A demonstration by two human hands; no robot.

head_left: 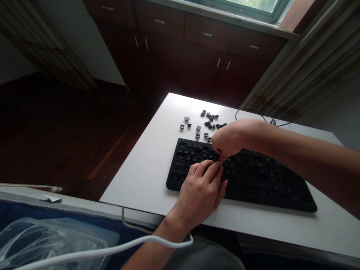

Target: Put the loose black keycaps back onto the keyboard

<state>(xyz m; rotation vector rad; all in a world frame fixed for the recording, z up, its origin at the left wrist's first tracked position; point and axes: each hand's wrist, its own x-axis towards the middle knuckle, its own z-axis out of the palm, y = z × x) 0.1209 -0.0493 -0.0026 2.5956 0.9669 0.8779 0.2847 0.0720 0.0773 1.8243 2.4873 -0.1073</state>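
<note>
A black keyboard (270, 180) lies on the white table, many of its key positions on the right side looking bare of caps. My left hand (201, 187) rests on its left part, palm down, fingers bent slightly and apart over the keys. Just beyond those fingertips, my right hand (229, 138) is closed, bent down from the wrist. A thin, pale metal tip (221, 163) pokes out below its fingers and meets the keys; the rest of that tool is hidden in the hand. Loose black keycaps (198, 128) lie scattered behind the keyboard.
The white table (140, 176) ends at a front edge near me. A black cable (272, 122) lies at the back right. A white cable (140, 240) crosses in front of my left forearm, beside a clear plastic bag (62, 240). Dark wooden cabinets (168, 56) stand beyond.
</note>
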